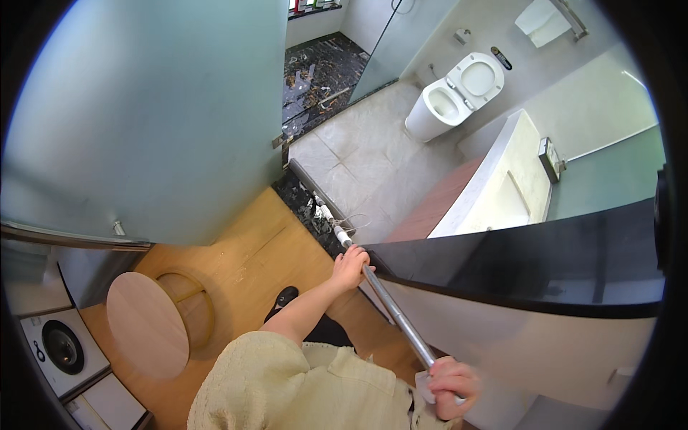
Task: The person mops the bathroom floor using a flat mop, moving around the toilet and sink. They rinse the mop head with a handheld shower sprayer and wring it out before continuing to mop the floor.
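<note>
A long metal pole [398, 312] with white plastic fittings [341, 235] slants across the view, probably a mop. My left hand [352, 267] grips its shaft midway, just below the fittings. Near the pole's close end my right hand [452, 388] is wrapped around it, with a small white piece [424, 386] beside the fingers. Thin pale strands stick out by the fittings. The far end reaches over the black marble threshold [306, 207] of the bathroom doorway; what it carries there cannot be made out.
A frosted glass door [156, 118] stands at the left. A round stool or small table [148, 325] lies on its side on the wood floor [242, 258]. Beyond the threshold are grey tiles [355, 161], a toilet [443, 105] with its lid up, and a washbasin counter [484, 188]. A dark-topped ledge [516, 263] borders the right.
</note>
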Demonstrator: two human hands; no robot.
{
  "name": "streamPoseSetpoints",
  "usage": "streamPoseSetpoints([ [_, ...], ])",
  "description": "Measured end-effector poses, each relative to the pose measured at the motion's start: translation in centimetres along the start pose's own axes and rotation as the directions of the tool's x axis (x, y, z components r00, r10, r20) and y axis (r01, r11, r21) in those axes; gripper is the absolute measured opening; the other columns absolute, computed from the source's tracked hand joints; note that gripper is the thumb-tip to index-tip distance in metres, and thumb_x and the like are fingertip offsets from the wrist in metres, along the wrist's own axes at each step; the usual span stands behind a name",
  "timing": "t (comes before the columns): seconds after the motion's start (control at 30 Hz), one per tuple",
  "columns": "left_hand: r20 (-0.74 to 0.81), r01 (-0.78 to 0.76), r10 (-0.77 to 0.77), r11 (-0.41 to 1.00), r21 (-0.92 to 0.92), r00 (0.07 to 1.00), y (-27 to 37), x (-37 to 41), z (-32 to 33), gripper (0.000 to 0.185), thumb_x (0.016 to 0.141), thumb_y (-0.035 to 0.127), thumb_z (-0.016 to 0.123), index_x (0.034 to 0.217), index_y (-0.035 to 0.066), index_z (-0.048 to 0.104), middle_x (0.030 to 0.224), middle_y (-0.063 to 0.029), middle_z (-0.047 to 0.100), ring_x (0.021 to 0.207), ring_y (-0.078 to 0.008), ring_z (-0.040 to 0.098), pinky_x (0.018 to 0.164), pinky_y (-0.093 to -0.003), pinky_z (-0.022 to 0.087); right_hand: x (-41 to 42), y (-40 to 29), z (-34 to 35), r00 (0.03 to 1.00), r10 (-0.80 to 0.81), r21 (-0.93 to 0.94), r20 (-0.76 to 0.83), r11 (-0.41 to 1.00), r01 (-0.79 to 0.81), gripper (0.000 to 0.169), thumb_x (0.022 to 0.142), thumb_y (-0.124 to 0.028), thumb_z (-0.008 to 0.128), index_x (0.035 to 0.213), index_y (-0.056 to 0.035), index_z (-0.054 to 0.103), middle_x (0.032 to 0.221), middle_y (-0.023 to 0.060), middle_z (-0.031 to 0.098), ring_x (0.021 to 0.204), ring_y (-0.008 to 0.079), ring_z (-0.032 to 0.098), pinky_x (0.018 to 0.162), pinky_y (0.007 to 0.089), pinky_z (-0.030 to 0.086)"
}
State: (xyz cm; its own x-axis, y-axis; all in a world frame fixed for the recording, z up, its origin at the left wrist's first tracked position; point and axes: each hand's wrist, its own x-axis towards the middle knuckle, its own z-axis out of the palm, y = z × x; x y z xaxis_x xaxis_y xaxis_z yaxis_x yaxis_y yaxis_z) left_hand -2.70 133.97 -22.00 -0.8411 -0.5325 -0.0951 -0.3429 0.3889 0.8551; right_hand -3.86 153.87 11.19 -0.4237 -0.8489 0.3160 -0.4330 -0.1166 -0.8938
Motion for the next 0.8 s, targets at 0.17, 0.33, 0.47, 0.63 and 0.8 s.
streamPoseSetpoints([
  [0.17,-0.092,-0.077,0.07,0.995,-0.065,0.993,0.4,-5.3,1.7,0.033,0.08,0.036,0.067,0.082,0.009,0.048,0.098,-0.0082,0.053,0.114,-0.0348,0.045,0.085,-0.0486,0.041,0.2,-4.9,1.3,0.999,0.049,0.034,0.011,0.998,-0.05,0.006,0.073,-0.001,0.059,0.076,0.0018,0.063,0.065,0.0089,0.055,0.055,0.0196,0.051,0.057,0.0351,0.043],
  [0.33,-0.126,-0.192,0.17,0.964,-0.185,0.977,-0.2,-10.5,-1.5,0.037,0.07,0.024,0.078,0.077,0.006,0.047,0.089,-0.0122,0.056,0.092,-0.0324,0.053,0.077,-0.0407,0.045,0.2,-7.5,1.8,0.969,-0.002,0.258,0.249,0.964,-0.064,0.009,0.07,0.001,0.058,0.078,0.0028,0.063,0.069,0.0108,0.057,0.057,0.0211,0.051,0.056,0.0352,0.041],
  [0.47,-0.181,-0.152,0.113,0.964,-0.217,0.977,-1.0,-14.2,-5.0,0.041,0.064,0.026,0.082,0.072,0.007,0.048,0.082,-0.0095,0.059,0.083,-0.0305,0.054,0.076,-0.0387,0.045,0.8,-7.2,4.1,0.972,-0.161,0.479,0.172,0.876,0.061,0.008,0.067,0.001,0.061,0.075,0.0017,0.062,0.069,0.0097,0.056,0.053,0.019,0.05,0.052,0.0339,0.04],
  [0.63,-0.342,-0.134,0.067,0.975,-0.176,0.937,-0.4,-16.8,-5.3,0.039,0.06,0.023,0.083,0.072,0.008,0.049,0.075,-0.0089,0.054,0.077,-0.0311,0.051,0.071,-0.0384,0.043,2.5,-8.4,3.6,0.773,-0.4,0.572,0.492,0.818,0.059,0.012,0.071,-0.005,0.066,0.08,0.0023,0.064,0.065,0.007,0.053,0.048,0.0158,0.049,0.047,0.0298,0.037],
  [0.8,-0.462,-0.01,-0.031,0.996,-0.086,0.886,-0.7,-18.1,-7.2,0.034,0.063,0.016,0.081,0.07,0.008,0.048,0.077,-0.0078,0.058,0.078,-0.0272,0.055,0.072,-0.0364,0.044,2.6,-6.7,3.6,0.647,-0.525,0.634,0.552,0.769,0.083,0.023,0.076,-0.013,0.069,0.091,0.0022,0.063,0.074,0.0072,0.059,0.048,0.0133,0.051,0.048,0.0278,0.041],
])
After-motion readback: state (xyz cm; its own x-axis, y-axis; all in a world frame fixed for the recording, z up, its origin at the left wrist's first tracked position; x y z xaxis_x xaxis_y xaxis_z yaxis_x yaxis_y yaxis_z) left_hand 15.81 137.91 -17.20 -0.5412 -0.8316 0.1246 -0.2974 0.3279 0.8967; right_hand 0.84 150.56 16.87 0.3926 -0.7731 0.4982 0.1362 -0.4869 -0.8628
